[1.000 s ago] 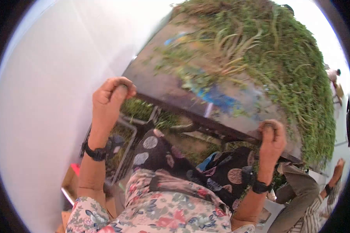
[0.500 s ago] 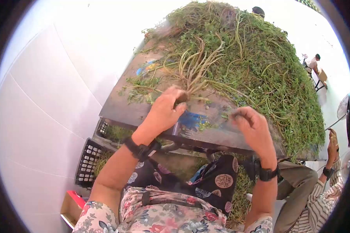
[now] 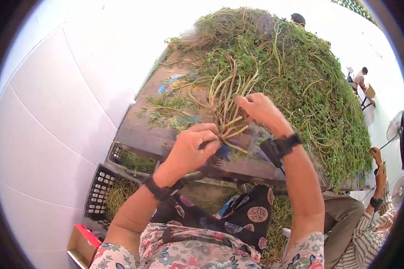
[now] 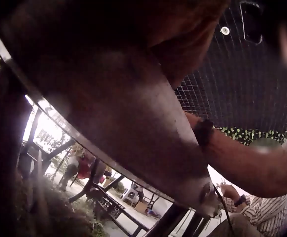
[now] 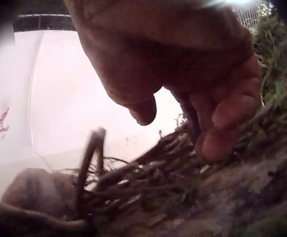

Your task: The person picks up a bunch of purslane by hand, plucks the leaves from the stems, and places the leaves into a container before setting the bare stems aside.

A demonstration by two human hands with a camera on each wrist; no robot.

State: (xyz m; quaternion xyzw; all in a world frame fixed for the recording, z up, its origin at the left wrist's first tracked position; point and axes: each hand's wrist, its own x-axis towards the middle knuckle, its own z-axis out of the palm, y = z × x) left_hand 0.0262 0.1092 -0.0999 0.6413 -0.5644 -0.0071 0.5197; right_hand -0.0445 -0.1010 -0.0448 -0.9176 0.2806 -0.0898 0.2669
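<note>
Fingers of the left hand (image 3: 191,148) curl at the cut ends of a bunch of long pale stems (image 3: 231,89) on the table, pinching them. Above and to the right, the right hand (image 3: 262,112) reaches over the same stems, fingertips touching them. In the right wrist view, that hand (image 5: 178,54) has its thumb apart from its fingers, which rest down on the stems (image 5: 148,182); the left hand (image 5: 40,192) is at their ends. The left wrist view is dark and does not show what the left fingers hold.
A large heap of leafy green stems (image 3: 300,89) covers the table's far and right side. Loose sprigs (image 3: 166,110) lie left. Below the table edge stand a black crate (image 3: 99,190) and a red-edged box (image 3: 83,246). Another person's striped sleeve (image 3: 366,242) is at the right.
Both hands have left the table's near edge for the bunch. Over the last half second the right hand moved up and left onto the stems, while the left came to grip their ends.
</note>
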